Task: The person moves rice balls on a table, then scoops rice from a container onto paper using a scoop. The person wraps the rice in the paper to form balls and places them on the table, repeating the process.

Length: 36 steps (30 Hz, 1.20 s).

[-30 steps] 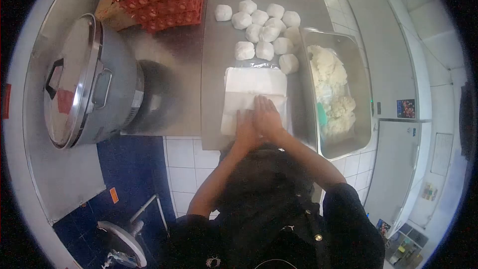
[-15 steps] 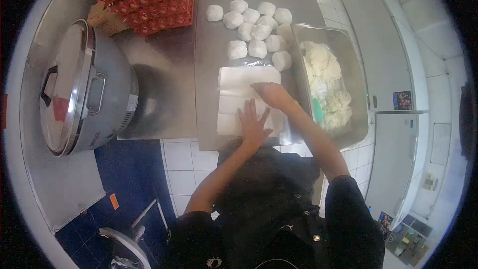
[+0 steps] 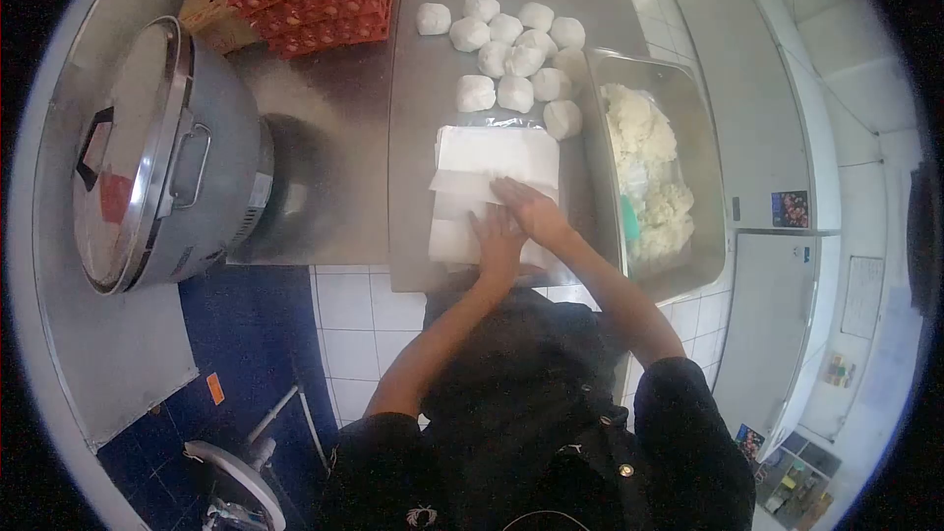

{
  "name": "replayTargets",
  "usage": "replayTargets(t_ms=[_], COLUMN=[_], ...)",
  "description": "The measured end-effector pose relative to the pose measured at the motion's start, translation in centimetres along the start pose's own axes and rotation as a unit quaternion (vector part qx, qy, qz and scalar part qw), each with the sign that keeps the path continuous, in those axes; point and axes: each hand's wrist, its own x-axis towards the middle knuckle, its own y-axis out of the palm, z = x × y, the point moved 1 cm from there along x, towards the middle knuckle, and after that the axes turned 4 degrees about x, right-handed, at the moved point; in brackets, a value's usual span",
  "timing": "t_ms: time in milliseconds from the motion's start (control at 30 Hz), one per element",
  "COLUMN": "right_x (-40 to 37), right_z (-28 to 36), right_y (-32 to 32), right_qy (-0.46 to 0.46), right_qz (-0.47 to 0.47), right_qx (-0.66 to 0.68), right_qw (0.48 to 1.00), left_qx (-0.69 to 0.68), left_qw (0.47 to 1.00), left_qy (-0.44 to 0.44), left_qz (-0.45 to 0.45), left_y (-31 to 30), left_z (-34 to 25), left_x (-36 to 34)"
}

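Observation:
A stack of white paper sheets [image 3: 497,147] lies on the steel table in front of me, with a folded top sheet whose edge crosses its middle. My left hand [image 3: 500,244] rests on the lower part of the paper, fingers extended. My right hand [image 3: 531,211] lies against it, fingers stretched flat over the fold and partly covering the left fingertips. Whether anything sits under the folded paper is hidden. Just beyond the stack are several white paper-wrapped bundles [image 3: 515,93], grouped on the table.
On my right a deep steel pan [image 3: 716,138] holds white rice [image 3: 641,133] and a green-handled utensil [image 3: 629,218]. To the left stand a large lidded steel pot [image 3: 221,162] and stacked red egg trays [image 3: 324,0]. The steel table's [image 3: 411,206] near edge borders my apron.
My right hand has opened from a curled shape and moved slightly down-left, now lying beside my left hand. The paper's fold sits differently beneath them. My view has shifted slightly.

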Motion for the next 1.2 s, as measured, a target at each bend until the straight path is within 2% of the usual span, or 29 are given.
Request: replayTargets(t_ms=[33,100,233,267,367,400,500,600,700,733,833,900,1000,1133,1200], right_x=[-0.3,-0.7,-1.1,-1.1,-1.3,-1.5,-3.3,-5.8,-7.0,-6.4,-5.5,-5.2,-5.5,-5.1,-4.6], right_z=[0.0,0.3,1.3,1.7,2.6,2.7,2.9,1.7,0.1,0.6,1.0,-0.5,-2.4,-3.7,-3.5], right_y=[0.0,-0.2,-0.5,-0.6,0.0,0.1,0.7,2.7,3.5,2.7,0.7,0.9,2.1,2.4,2.1], right_qy=[-0.006,-0.017,-0.008,-0.004,0.006,0.009,0.045,0.136,0.098,0.142,0.146,0.110,0.096,0.115,0.240], right_qz=[-0.003,-0.013,-0.001,-0.003,-0.011,-0.013,-0.048,-0.106,-0.129,-0.116,-0.150,-0.155,-0.175,-0.214,-0.230], right_qx=[-0.003,-0.008,-0.058,-0.065,-0.084,-0.093,-0.050,0.088,0.051,0.028,-0.060,-0.016,0.048,0.122,0.224], right_qw=[1.000,1.000,0.998,0.998,0.996,0.996,0.997,0.981,0.986,0.983,0.976,0.982,0.979,0.962,0.916], left_qx=[0.003,-0.097,-0.252,-0.285,-0.150,-0.126,-0.157,-0.221,-0.233,-0.206,-0.136,-0.106,-0.212,-0.317,-0.356], left_qw=[1.000,0.989,0.940,0.931,0.962,0.973,0.975,0.973,0.966,0.969,0.970,0.968,0.956,0.942,0.928], left_qy=[0.011,0.048,0.111,0.106,0.095,0.089,0.050,0.027,0.054,0.069,0.107,0.129,0.181,0.090,0.054], left_qz=[-0.011,-0.097,-0.202,-0.203,-0.206,-0.171,-0.147,-0.068,-0.096,-0.119,-0.172,-0.186,-0.088,-0.071,-0.095], left_y=[-0.2,0.3,2.2,2.2,-3.8,-4.9,-2.3,-1.3,-1.1,-1.5,-3.7,-5.2,-2.0,-1.5,-1.5], left_z=[0.1,1.1,5.5,6.4,6.2,6.0,7.3,9.2,10.9,11.1,11.8,12.4,14.5,14.7,14.7], left_x=[-0.1,-0.7,-2.5,-3.2,-3.8,-3.2,-2.1,-1.6,-0.5,0.1,1.5,2.2,4.6,4.9,4.9])
